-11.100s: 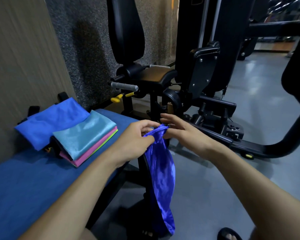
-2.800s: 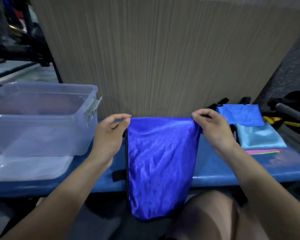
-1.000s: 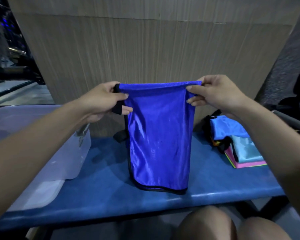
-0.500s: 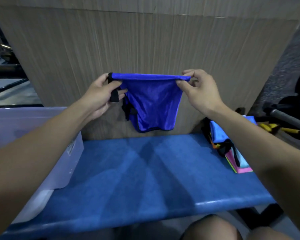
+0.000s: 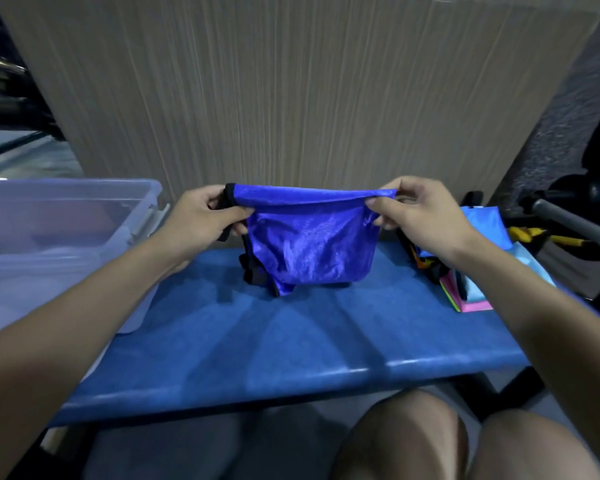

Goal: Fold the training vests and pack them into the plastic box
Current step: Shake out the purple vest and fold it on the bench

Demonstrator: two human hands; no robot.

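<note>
Nearest the camera, two bare knees [image 5: 409,441] sit below the front edge of a long padded blue bench [image 5: 291,341] that runs left to right across the view. Both forearms reach forward over the bench top. The left hand [image 5: 201,220] has its fingers curled around the left end of a shiny royal-blue training vest with black trim [image 5: 309,244], the thumb lying on the front of the fabric and a black strap caught under the fingers. The right hand [image 5: 416,216] pinches the right end of the same folded top edge between thumb and forefinger, with the other fingers curled beneath. Between the two hands the vest hangs doubled over, its top edge stretched roughly level and its lower hem touching the bench surface near the back; a black strap shows at its lower left. On the left end of the bench stands a clear plastic storage box [image 5: 66,237] with a grey latch facing the vest; its inside is too hazy to read. On the right end, just beyond the right wrist, lies a stack of folded vests in light blue, pink and yellow-green [image 5: 478,289], partly hidden by the arm. Behind everything rises a beige, vertically grained wall panel [image 5: 309,98].
</note>
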